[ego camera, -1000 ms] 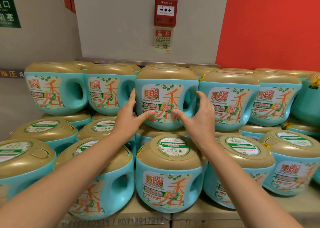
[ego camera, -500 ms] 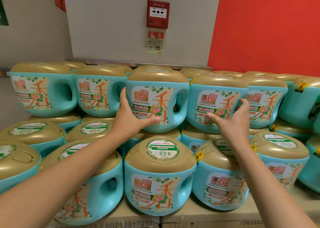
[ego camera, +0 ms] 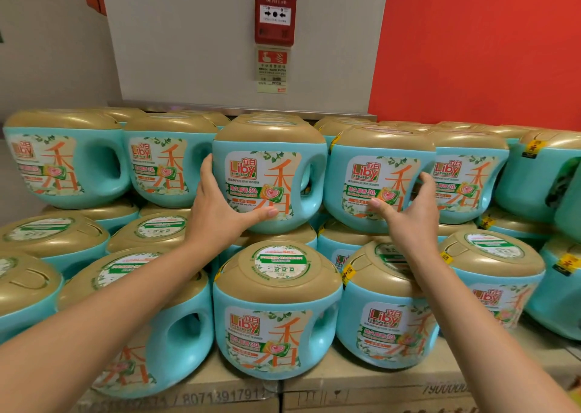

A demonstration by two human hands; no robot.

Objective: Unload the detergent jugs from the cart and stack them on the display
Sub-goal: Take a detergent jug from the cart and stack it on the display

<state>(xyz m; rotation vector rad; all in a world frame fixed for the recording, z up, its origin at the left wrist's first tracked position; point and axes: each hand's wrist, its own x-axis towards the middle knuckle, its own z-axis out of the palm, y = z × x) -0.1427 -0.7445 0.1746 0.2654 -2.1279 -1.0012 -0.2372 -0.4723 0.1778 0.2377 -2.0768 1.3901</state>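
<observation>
At the far left of the top row a teal detergent jug with a gold lid (ego camera: 66, 164) stands upright, label facing out, and a second jug (ego camera: 166, 164) stands just beside it. Below them the lower tiers (ego camera: 53, 239) step forward, showing their gold lids from above. The left grip (ego camera: 220, 211) is spread wide against the middle jug (ego camera: 283, 161) of the top row: palm and straight fingers lie flat up its left side, and the thumb reaches across the lower front onto the label. That jug stands upright on the lids of the tier beneath, slightly forward of its neighbours. Directly in front of it and lower, another jug (ego camera: 276, 318) sits on the cardboard boxes (ego camera: 361, 393) that carry the whole stack. On the grey wall above hangs a red fire alarm box (ego camera: 275, 16). To the right, the neighbouring jug (ego camera: 371, 167) is held by the right grip (ego camera: 412, 221), with the thumb laid on the front label and the fingers curled round its right edge, in the gap before the next jug. Further right, more jugs (ego camera: 540, 177) with yellow tags fill the row under the red wall (ego camera: 471, 51).
</observation>
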